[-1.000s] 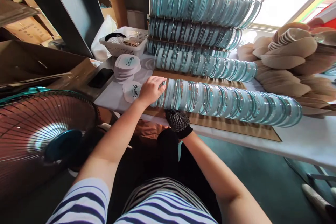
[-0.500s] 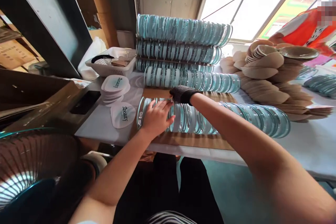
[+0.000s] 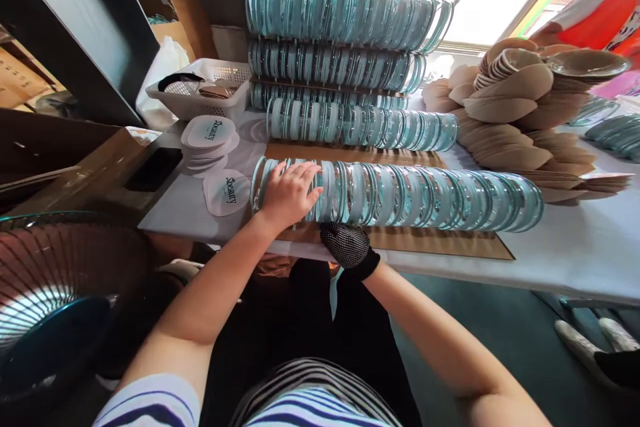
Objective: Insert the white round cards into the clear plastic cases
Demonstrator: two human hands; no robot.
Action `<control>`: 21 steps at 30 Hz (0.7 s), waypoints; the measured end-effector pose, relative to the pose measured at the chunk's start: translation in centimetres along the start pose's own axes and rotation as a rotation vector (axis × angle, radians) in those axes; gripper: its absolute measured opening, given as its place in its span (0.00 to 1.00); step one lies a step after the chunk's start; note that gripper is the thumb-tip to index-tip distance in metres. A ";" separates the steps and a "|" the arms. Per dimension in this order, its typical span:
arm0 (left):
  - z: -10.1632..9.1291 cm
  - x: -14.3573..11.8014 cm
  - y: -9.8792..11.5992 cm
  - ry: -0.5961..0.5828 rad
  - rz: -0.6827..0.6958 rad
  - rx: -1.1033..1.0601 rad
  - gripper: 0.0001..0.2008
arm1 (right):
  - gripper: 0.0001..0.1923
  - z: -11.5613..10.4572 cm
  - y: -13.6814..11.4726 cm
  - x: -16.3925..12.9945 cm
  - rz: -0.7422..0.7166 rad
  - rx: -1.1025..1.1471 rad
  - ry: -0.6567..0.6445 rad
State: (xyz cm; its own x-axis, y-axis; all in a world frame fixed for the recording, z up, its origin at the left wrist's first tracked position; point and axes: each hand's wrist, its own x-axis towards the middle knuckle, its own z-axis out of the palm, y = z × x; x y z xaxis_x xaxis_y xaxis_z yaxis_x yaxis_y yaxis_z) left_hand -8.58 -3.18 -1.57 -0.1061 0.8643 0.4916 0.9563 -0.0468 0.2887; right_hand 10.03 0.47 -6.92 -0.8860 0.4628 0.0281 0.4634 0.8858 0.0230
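My left hand lies flat, fingers spread, pressing on the left end of the nearest row of glass discs; nothing is clasped in that grip. My gloved right hand touches the row's near underside; whether it is closed I cannot tell. The row lies on a cardboard sheet on the counter. Printed labels sit just left of the row.

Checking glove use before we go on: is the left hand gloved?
No, the left hand is bare and rests on the nearest row of discs; only the right hand wears a black glove.
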 end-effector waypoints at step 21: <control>6.1 3.2 1.3 0.038 0.207 0.121 0.27 | 0.07 -12.6 12.1 13.7 -0.049 -0.121 -0.291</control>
State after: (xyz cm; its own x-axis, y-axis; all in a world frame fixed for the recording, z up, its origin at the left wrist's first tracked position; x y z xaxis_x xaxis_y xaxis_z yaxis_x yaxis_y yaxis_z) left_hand -6.01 2.56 -4.69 0.0875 0.8228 0.5616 0.9841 -0.1587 0.0793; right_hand 3.62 17.09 6.29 -0.8660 0.4253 -0.2630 0.4029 0.9049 0.1370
